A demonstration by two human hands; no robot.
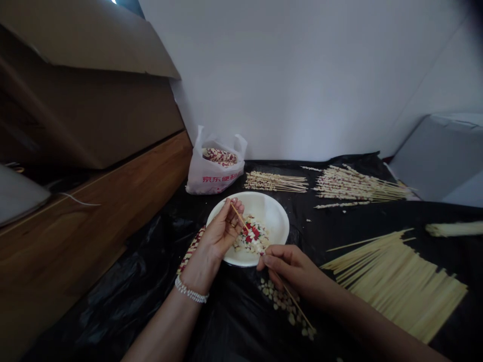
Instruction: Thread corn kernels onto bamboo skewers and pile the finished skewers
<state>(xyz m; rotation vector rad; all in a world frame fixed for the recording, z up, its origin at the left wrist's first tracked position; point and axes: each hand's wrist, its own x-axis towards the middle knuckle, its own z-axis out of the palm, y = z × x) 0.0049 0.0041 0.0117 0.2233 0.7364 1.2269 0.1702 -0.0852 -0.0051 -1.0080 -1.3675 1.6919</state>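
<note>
My left hand (228, 223) has its fingers curled round the upper end of a thin wooden skewer (239, 217), over a white bowl (277, 213). Farther down the same stick, my right hand (285, 264) pinches it near the bowl's front rim. Small pale pieces (255, 245) are threaded along the skewer between both hands. The stick's lower end slants out below my right hand. Loose pale and dark-red pieces (241, 246) lie in the bowl, around a red flower pattern on its bottom. My fingers partly hide the skewer.
A white plastic bag (211, 178) holding speckled red-and-cream pieces stands behind the bowl. Threaded skewers lie in a small bundle (275, 182) and a larger bundle (347, 183). Bare sticks (400, 281) spread at right on black plastic sheeting (124, 291). A cardboard box (94, 100) stands left.
</note>
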